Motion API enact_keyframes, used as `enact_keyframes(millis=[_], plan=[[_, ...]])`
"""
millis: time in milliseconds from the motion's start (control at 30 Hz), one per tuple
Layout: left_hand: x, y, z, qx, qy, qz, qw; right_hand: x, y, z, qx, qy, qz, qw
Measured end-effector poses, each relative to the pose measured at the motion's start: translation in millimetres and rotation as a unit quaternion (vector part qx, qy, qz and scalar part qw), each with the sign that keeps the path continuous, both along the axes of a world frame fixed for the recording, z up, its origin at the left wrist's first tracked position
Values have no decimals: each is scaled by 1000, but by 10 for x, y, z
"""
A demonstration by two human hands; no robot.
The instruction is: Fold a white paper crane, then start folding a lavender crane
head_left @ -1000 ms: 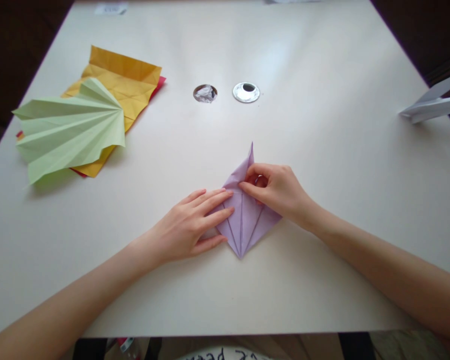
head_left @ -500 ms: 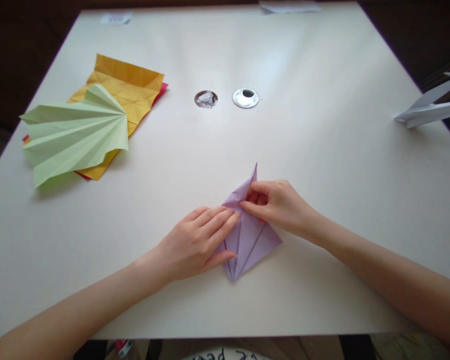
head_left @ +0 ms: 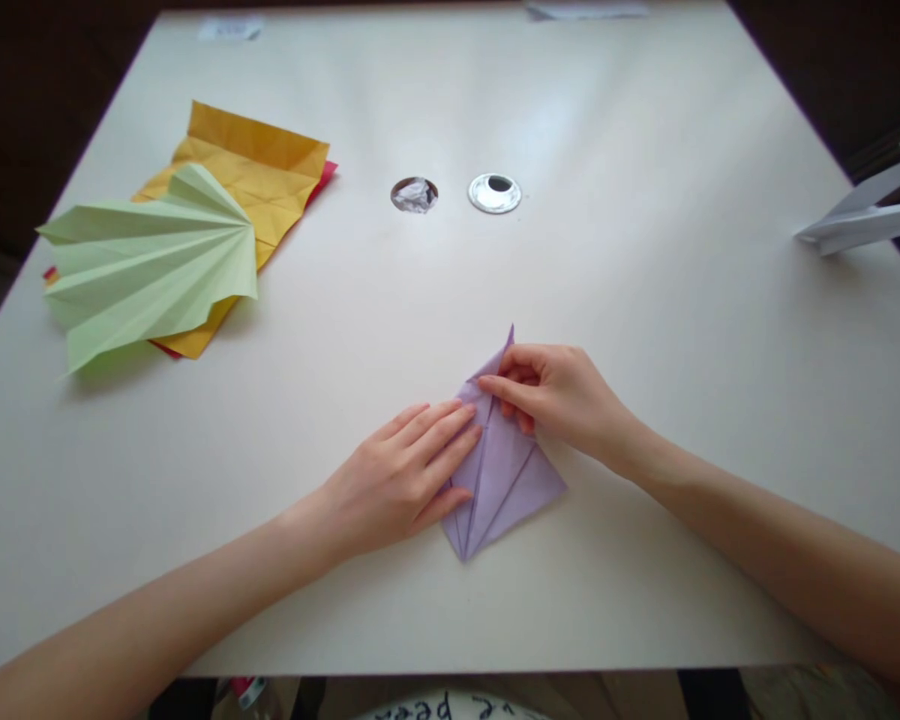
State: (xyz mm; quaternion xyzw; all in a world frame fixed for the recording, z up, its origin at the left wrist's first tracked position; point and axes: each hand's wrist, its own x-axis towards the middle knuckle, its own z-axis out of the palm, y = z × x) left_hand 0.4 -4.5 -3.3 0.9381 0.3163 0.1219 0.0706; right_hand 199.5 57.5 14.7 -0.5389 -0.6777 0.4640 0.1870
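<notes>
A folded purple paper, kite-shaped with several creases, lies on the white table near the front middle. My left hand lies flat on its left half, fingers together, pressing it down. My right hand pinches the paper's upper flap near the centre crease between thumb and fingers. The flap's pointed tip sticks up just above my right hand.
A pleated light-green paper fan lies at the left on yellow paper and red paper. Two round holes sit in the table's middle. A white folded paper rests at the right edge.
The purple paper and both hands sit lower in the picture than a second ago, partly from head movement. My right hand's fingers have shifted slightly along the upper flap.
</notes>
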Motion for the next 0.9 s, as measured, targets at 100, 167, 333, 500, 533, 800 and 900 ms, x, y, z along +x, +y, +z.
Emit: enact_keyframes(millis=[100,167,333,500,533,800,900], plan=[[5,-4,4,6,10,2,1000,-4,-1,-5,10,-4,-5,1000],[7,-8,6,8,15,2,1000,-7,5,-6,16,-8,-6,1000],[-1,-22,4,7,23,9,1000,-20,9,-9,18,-13,-12,1000],[-5,-23,2,-1,34,8,999,-23,-6,-21,20,-17,-11,1000],[-4,-21,2,-6,36,9,999,-21,-6,-23,19,-17,-10,1000],[-1,-17,1,-27,36,9,999,-8,3,-42,25,-23,-5,999],[-5,-17,-1,-28,33,9,999,-5,-6,-56,33,-27,-7,999]])
